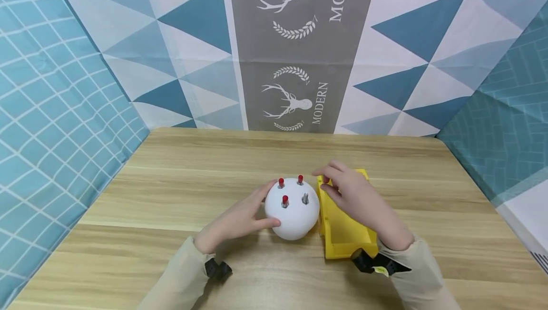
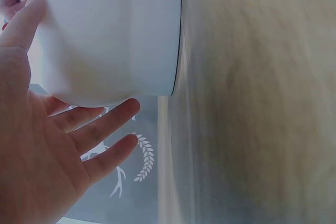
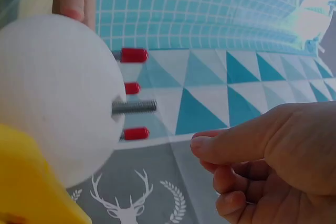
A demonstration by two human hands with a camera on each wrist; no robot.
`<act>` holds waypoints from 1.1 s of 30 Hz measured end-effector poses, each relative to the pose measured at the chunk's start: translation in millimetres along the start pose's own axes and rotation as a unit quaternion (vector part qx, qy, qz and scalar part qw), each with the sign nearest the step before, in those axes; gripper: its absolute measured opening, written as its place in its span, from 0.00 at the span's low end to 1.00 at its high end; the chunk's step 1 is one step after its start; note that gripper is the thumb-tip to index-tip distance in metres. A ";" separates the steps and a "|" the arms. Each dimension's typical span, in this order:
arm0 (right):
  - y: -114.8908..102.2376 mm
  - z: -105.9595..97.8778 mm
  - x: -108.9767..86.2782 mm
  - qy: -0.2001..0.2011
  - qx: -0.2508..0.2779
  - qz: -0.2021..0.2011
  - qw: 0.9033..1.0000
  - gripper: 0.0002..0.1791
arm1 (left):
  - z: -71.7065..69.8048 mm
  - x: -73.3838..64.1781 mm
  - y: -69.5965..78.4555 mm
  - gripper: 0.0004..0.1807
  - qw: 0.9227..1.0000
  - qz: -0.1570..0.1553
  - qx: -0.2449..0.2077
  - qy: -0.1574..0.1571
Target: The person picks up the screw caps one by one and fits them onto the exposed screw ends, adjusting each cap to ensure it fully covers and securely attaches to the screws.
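A white rounded dome (image 1: 292, 219) with a flat base stands on the table. Bolts stick up from its top; three wear red caps (image 1: 285, 199) and one threaded bolt (image 3: 135, 107) is bare. My left hand (image 1: 241, 217) rests against the dome's left side, thumb on the near side, fingers spread and fairly straight in the left wrist view. Over the far end of a yellow tray (image 1: 328, 250), just right of the dome, is my right hand (image 1: 353, 193). Its thumb and fingers are curled together, and a red cap (image 1: 326, 180) shows between them in the head view; the right wrist view hides it.
The tray stands close beside the dome on a wooden table (image 1: 171, 177). Behind the table hangs a patterned cloth (image 1: 295, 62) with deer heads, and blue tiled cloth (image 1: 51, 110) lines the left side. Each wrist carries a black camera (image 1: 217, 269).
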State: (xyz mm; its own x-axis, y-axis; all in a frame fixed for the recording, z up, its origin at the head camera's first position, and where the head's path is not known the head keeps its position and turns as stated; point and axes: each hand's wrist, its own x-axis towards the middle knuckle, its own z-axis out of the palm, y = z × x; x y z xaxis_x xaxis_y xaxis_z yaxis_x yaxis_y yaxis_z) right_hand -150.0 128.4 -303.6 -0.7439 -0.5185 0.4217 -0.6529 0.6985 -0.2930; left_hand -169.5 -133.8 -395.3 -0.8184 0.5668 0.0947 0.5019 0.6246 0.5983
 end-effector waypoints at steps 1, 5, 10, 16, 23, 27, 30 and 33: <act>3.0 -1.0 -0.2 -0.002 0.000 0.005 1.000 0.15 | 0.1 -0.3 0.5 0.52 1.000 -0.001 0.000 -0.001; 12.9 -3.1 -0.6 -0.013 0.004 0.023 1.000 0.15 | 0.5 -1.1 1.6 0.53 1.000 -0.004 -0.003 -0.004; 22.3 -3.4 -0.1 -0.038 0.004 0.059 0.998 0.14 | 1.3 -1.7 1.7 0.52 1.000 0.001 -0.013 -0.002; 30.7 -1.3 3.4 -0.054 0.000 0.095 0.994 0.13 | 0.6 -0.8 1.7 0.51 1.000 -0.003 -0.011 -0.001; 37.7 4.1 5.9 -0.067 -0.012 0.132 0.989 0.12 | 0.1 -0.5 2.2 0.52 1.000 -0.007 -0.015 -0.003; 41.9 7.4 6.6 -0.077 -0.017 0.142 0.987 0.12 | 0.4 -0.1 1.7 0.52 1.000 -0.010 -0.016 -0.004; 45.6 9.6 6.8 -0.084 -0.020 0.147 0.985 0.12 | 1.0 0.4 0.9 0.51 1.000 -0.008 -0.015 -0.004; 49.8 12.8 7.5 -0.096 -0.023 0.149 0.984 0.12 | 1.5 0.4 0.5 0.51 1.000 -0.010 -0.017 -0.005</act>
State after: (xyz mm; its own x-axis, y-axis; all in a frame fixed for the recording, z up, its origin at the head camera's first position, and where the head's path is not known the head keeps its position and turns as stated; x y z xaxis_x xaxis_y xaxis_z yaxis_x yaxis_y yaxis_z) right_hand -189.9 153.0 -326.0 -0.9174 -0.3679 0.1514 -0.3978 0.8532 -0.3374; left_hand -169.2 -132.4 -396.1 -0.8257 0.5591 0.0747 0.4749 0.6177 0.6269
